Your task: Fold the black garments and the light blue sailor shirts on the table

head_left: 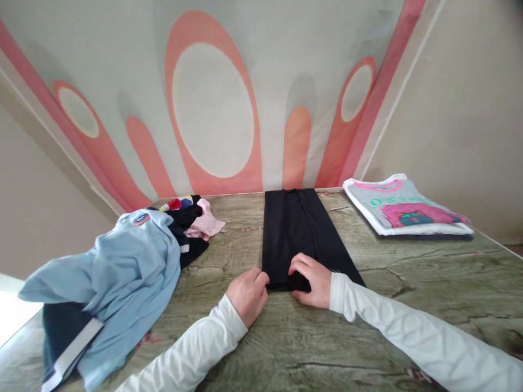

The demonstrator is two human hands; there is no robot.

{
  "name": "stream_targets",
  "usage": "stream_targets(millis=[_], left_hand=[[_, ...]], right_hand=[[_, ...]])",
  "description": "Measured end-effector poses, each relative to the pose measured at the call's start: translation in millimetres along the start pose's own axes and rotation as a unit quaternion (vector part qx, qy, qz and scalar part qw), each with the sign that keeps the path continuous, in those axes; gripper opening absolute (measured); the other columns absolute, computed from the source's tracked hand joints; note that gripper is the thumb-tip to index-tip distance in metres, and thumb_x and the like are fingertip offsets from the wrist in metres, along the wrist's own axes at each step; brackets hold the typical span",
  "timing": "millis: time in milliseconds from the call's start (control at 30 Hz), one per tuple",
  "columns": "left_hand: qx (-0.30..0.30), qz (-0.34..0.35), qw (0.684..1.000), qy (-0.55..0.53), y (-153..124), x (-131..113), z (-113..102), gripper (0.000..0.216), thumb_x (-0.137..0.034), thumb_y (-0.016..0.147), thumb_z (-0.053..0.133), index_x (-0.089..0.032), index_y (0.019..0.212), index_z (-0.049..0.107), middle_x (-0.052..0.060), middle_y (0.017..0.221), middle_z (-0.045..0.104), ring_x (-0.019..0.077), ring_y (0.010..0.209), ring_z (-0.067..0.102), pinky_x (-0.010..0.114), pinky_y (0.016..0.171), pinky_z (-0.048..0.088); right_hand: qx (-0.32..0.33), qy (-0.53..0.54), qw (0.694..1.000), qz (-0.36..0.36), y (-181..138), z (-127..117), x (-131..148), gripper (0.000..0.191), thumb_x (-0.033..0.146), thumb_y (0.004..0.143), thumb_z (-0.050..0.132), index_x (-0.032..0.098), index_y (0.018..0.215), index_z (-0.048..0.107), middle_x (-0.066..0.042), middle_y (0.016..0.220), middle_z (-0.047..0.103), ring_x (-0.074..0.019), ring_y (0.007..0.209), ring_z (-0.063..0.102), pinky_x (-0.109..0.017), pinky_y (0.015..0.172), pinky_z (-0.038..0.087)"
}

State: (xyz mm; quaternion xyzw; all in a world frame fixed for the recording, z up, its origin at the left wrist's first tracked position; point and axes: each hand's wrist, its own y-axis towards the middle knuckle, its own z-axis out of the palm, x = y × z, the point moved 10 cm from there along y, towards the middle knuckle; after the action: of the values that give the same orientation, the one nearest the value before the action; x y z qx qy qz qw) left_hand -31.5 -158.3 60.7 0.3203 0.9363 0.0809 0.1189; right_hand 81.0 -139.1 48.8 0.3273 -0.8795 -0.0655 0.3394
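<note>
A black garment [312, 228] lies folded into a long panel on the wooden-patterned table, one end at the far edge and the other near me. My left hand [248, 296] is closed, pinching its near left corner. My right hand [312, 280] curves around the middle of the near edge, fingers on top and thumb low at the edge, with black cloth between them. The fingertips of both hands are partly hidden. Both arms wear white sleeves.
To the left sits a loose heap with a light blue shirt [139, 261], dark clothing and a pink piece [206, 220]. At right is a neat stack of folded clothes, a grey printed T-shirt [400, 198] on top. A patterned panel [269, 65] rises behind the table [229, 354].
</note>
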Motion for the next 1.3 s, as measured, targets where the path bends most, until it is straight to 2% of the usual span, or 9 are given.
stream_targets(millis=[200, 333, 567, 733, 900, 1000, 1133, 1200, 1300], left_hand=[[0.007, -0.009, 0.997, -0.077, -1, 1, -5, 0.015, -0.011, 0.074, 0.041, -0.018, 0.083, 0.050, 0.002, 0.077, 0.051, 0.0137, 0.068, 0.051, 0.023, 0.062, 0.042], [0.015, -0.022, 0.994, -0.104, -1, 6, -1, 0.015, -0.012, 0.074, 0.041, -0.018, 0.083, 0.051, 0.002, 0.076, 0.050, 0.0128, 0.064, 0.050, 0.023, 0.060, 0.041], [0.017, -0.025, 0.991, -0.132, 0, 6, 4, 0.017, -0.012, 0.075, 0.042, -0.019, 0.086, 0.053, 0.002, 0.078, 0.051, 0.0118, 0.063, 0.050, 0.022, 0.059, 0.041], [-0.014, -0.054, 0.980, -0.192, 2, 7, -5, 0.017, -0.012, 0.075, 0.042, -0.017, 0.088, 0.052, 0.000, 0.073, 0.048, 0.0110, 0.061, 0.048, 0.023, 0.061, 0.041], [-0.053, -0.108, 0.958, -0.259, 0, 19, -5, 0.018, -0.014, 0.076, 0.042, -0.018, 0.091, 0.051, -0.001, 0.072, 0.048, 0.0115, 0.065, 0.049, 0.023, 0.062, 0.042], [-0.055, -0.128, 0.930, -0.340, -1, 24, 4, 0.015, -0.015, 0.077, 0.042, -0.017, 0.090, 0.049, -0.001, 0.073, 0.049, 0.0109, 0.065, 0.051, 0.022, 0.061, 0.044], [-0.052, -0.145, 0.884, -0.441, 0, 28, 15, 0.011, -0.015, 0.075, 0.044, -0.016, 0.085, 0.048, -0.001, 0.071, 0.050, 0.0097, 0.063, 0.053, 0.022, 0.060, 0.046], [-0.055, -0.148, 0.880, -0.448, 1, 30, 16, 0.010, -0.014, 0.073, 0.045, -0.016, 0.082, 0.048, -0.002, 0.069, 0.050, 0.0094, 0.062, 0.053, 0.021, 0.059, 0.045], [-0.056, -0.145, 0.890, -0.429, 1, 33, 17, 0.009, -0.015, 0.072, 0.047, -0.016, 0.081, 0.050, -0.002, 0.067, 0.049, 0.0094, 0.061, 0.052, 0.021, 0.057, 0.044]], right_hand=[[0.028, -0.028, 0.999, -0.019, -2, 0, 7, 0.038, 0.024, 0.057, 0.064, 0.016, 0.093, 0.053, -0.007, 0.095, 0.047, -0.0170, 0.081, 0.048, -0.031, 0.074, 0.045], [0.058, -0.073, 0.995, -0.022, -8, -7, 14, 0.045, 0.020, 0.058, 0.062, 0.014, 0.102, 0.050, -0.009, 0.104, 0.045, -0.0166, 0.084, 0.049, -0.030, 0.076, 0.045], [0.120, -0.241, 0.963, -0.015, -35, -25, 16, 0.022, 0.014, 0.063, 0.055, 0.016, 0.085, 0.055, -0.006, 0.087, 0.050, -0.0191, 0.079, 0.047, -0.034, 0.069, 0.042], [0.080, -0.285, 0.955, -0.018, -49, -32, 7, 0.020, 0.006, 0.066, 0.048, 0.016, 0.081, 0.056, -0.007, 0.083, 0.051, -0.0185, 0.076, 0.048, -0.032, 0.067, 0.042], [0.005, -0.215, 0.977, -0.015, -57, -41, -3, 0.022, 0.002, 0.072, 0.041, 0.016, 0.084, 0.053, -0.005, 0.083, 0.054, -0.0161, 0.077, 0.051, -0.029, 0.071, 0.043], [-0.028, -0.174, 0.984, -0.003, -58, -49, -8, 0.020, 0.004, 0.075, 0.039, 0.018, 0.083, 0.050, -0.004, 0.082, 0.055, -0.0144, 0.074, 0.053, -0.028, 0.068, 0.044], [-0.024, -0.156, 0.987, -0.002, -57, -52, -5, 0.014, 0.007, 0.075, 0.043, 0.018, 0.077, 0.049, -0.004, 0.079, 0.055, -0.0144, 0.072, 0.053, -0.028, 0.065, 0.044], [-0.010, -0.170, 0.985, -0.016, -56, -51, 1, 0.009, 0.011, 0.075, 0.048, 0.018, 0.079, 0.051, -0.005, 0.082, 0.056, -0.0157, 0.076, 0.053, -0.029, 0.068, 0.043], [0.005, -0.216, 0.974, -0.061, -57, -44, 12, 0.010, 0.017, 0.077, 0.050, 0.018, 0.085, 0.056, -0.006, 0.085, 0.058, -0.0169, 0.079, 0.053, -0.030, 0.070, 0.043]])
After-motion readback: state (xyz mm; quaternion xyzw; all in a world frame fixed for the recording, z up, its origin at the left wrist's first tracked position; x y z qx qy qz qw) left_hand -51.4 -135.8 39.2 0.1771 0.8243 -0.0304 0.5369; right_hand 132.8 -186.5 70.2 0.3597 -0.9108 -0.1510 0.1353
